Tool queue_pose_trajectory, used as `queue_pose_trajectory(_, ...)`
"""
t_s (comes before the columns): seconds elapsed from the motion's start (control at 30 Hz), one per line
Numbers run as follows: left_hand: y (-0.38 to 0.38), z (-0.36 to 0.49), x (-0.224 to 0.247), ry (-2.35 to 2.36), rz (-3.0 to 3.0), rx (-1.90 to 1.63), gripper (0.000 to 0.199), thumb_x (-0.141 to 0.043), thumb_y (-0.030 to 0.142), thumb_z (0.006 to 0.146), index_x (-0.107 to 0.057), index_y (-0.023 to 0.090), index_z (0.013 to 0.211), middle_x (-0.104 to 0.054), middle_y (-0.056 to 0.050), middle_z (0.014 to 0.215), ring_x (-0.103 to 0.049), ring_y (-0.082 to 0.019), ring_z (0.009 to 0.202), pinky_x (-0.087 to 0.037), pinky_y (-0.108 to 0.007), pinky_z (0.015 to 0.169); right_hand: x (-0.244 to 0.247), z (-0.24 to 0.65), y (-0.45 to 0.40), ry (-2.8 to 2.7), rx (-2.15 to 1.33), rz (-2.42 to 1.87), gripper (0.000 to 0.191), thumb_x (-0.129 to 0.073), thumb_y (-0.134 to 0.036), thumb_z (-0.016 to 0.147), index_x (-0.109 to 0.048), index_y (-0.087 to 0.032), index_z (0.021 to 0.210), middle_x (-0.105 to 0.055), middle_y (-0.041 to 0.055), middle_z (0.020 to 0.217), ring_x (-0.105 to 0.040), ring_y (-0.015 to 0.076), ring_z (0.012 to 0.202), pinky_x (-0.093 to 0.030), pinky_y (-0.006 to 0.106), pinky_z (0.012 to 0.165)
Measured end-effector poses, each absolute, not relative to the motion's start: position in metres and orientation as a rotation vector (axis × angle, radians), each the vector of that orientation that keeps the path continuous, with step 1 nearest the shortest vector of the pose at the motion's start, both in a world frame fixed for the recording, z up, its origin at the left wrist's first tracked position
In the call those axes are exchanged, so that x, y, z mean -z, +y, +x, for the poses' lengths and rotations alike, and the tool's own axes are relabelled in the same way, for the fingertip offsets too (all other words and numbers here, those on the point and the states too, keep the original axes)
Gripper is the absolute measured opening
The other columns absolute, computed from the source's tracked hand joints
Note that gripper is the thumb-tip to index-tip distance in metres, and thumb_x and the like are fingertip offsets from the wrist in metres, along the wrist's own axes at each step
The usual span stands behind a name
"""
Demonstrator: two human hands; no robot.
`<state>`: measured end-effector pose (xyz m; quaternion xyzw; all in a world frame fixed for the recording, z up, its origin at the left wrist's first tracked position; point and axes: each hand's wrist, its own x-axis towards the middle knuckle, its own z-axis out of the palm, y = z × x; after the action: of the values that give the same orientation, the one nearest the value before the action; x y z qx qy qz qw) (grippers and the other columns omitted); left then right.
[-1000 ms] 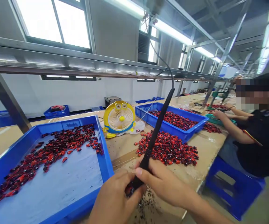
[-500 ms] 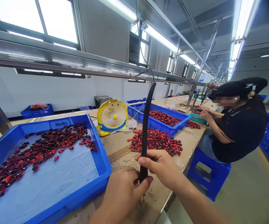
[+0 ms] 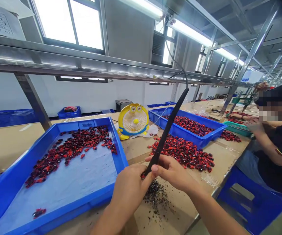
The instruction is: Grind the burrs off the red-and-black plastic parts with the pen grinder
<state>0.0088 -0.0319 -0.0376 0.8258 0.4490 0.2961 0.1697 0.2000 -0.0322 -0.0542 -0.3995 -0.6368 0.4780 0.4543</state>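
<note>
A long black tapered tool (image 3: 169,125) hangs on a thin line from above, slanting down to my hands. My right hand (image 3: 176,171) is closed around its lower part, thumb and fingers pressed against it. My left hand (image 3: 130,184) is closed at the tool's bottom end, holding a small red-and-black piece (image 3: 143,176), mostly hidden by the fingers. Below the hands, dark crumbs (image 3: 157,195) lie scattered over the table. To the left, a blue tray (image 3: 87,205) with a pale liner holds many red-and-black pieces (image 3: 74,143). Another heap of such pieces (image 3: 182,151) lies beyond my right hand.
A yellow cartoon-shaped fan (image 3: 133,120) stands behind the hands. A second blue tray (image 3: 195,142), full of pieces, sits back right. At the right edge, a co-worker (image 3: 278,153) sits by a green basket (image 3: 239,128). A metal shelf (image 3: 94,67) spans the back.
The view has swung, so the scene sits further right and more of the left tray shows. The black tool leans more to the right. Dark crumbs under my hands are now plainly visible.
</note>
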Motion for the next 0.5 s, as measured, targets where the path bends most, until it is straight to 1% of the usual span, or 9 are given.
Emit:
queue_pose_trajectory(0.03,-0.033,0.009,0.038,1.261,2.336,-0.838,0.022,-0.067,0.033,0.103,-0.086,0.021,0.104,-0.086,-0.009,0.103,-0.080,-0.030,0.090,-0.057,-0.038,0.076,0.058,0.200,-0.033,-1.575,-1.200,-0.998,0.028,-0.073,-0.043,0.104,-0.071,-0.015,0.107,-0.064,-0.0037,0.079,-0.059,0.0107,0.061,-0.052,0.024,0.056)
queue_pose_trajectory(0.07,-0.035,0.008,0.038,1.240,2.326,-0.828,0.024,-0.067,0.031,0.102,-0.083,0.023,0.119,-0.086,-0.009,0.114,-0.080,-0.030,0.098,-0.060,-0.040,0.083,0.062,0.202,-0.034,-1.570,-1.210,-1.010,0.029,-0.071,-0.044,0.106,-0.071,-0.015,0.104,-0.063,-0.0049,0.074,-0.057,0.0095,0.056,-0.049,0.022,0.052)
queue_pose_trajectory(0.13,-0.039,0.001,0.038,1.194,2.291,-0.853,0.039,-0.059,0.029,0.106,-0.073,0.026,0.142,-0.082,-0.008,0.128,-0.078,-0.026,0.112,-0.061,-0.040,0.097,0.067,0.209,-0.030,-1.529,-1.183,-1.020,0.033,-0.067,-0.046,0.108,-0.071,-0.014,0.099,-0.061,-0.0062,0.068,-0.055,0.0086,0.052,-0.046,0.021,0.049)
queue_pose_trajectory(0.17,-0.042,-0.006,0.039,1.187,2.261,-0.890,0.043,-0.052,0.030,0.108,-0.069,0.026,0.148,-0.080,-0.009,0.130,-0.076,-0.024,0.115,-0.061,-0.039,0.100,0.069,0.214,-0.026,-1.494,-1.154,-1.008,0.035,-0.066,-0.047,0.109,-0.071,-0.014,0.098,-0.062,-0.0060,0.068,-0.056,0.0087,0.052,-0.046,0.021,0.049)
queue_pose_trajectory(0.2,-0.044,-0.013,0.040,1.193,2.219,-0.953,0.045,-0.045,0.031,0.110,-0.068,0.024,0.149,-0.079,-0.009,0.128,-0.076,-0.022,0.116,-0.062,-0.039,0.102,0.069,0.219,-0.020,-1.451,-1.126,-0.979,0.037,-0.064,-0.049,0.109,-0.071,-0.014,0.098,-0.062,-0.0059,0.067,-0.056,0.0086,0.051,-0.046,0.020,0.048)
queue_pose_trajectory(0.27,-0.046,-0.030,0.045,1.269,2.127,-1.065,0.048,-0.044,0.039,0.110,-0.070,0.021,0.147,-0.080,-0.011,0.121,-0.078,-0.023,0.111,-0.064,-0.040,0.100,0.068,0.227,-0.006,-1.365,-1.103,-0.882,0.041,-0.062,-0.055,0.109,-0.069,-0.015,0.100,-0.059,-0.0071,0.065,-0.051,0.0074,0.047,-0.042,0.019,0.043)
queue_pose_trajectory(0.37,-0.047,-0.051,0.058,1.446,1.933,-1.234,0.046,-0.061,0.048,0.102,-0.078,0.024,0.137,-0.084,-0.007,0.109,-0.082,-0.024,0.097,-0.069,-0.040,0.090,0.061,0.226,0.013,-1.287,-1.159,-0.703,0.044,-0.066,-0.060,0.104,-0.066,-0.017,0.098,-0.056,-0.0085,0.063,-0.049,0.0066,0.044,-0.041,0.018,0.041)
queue_pose_trajectory(0.43,-0.047,-0.057,0.067,1.506,1.792,-1.382,0.038,-0.075,0.046,0.093,-0.084,0.029,0.126,-0.087,-0.002,0.098,-0.084,-0.023,0.087,-0.070,-0.036,0.083,0.057,0.218,0.019,-1.272,-1.247,-0.618,0.046,-0.066,-0.063,0.102,-0.067,-0.018,0.101,-0.063,-0.0050,0.064,-0.057,0.0096,0.048,-0.047,0.020,0.044)
queue_pose_trajectory(0.5,-0.048,-0.058,0.076,1.494,1.749,-1.512,0.026,-0.084,0.040,0.087,-0.087,0.034,0.112,-0.088,0.003,0.089,-0.085,-0.020,0.080,-0.070,-0.029,0.076,0.054,0.206,0.020,-1.274,-1.356,-0.573,0.050,-0.065,-0.066,0.102,-0.071,-0.018,0.112,-0.073,0.0026,0.069,-0.068,0.0163,0.054,-0.054,0.025,0.045)
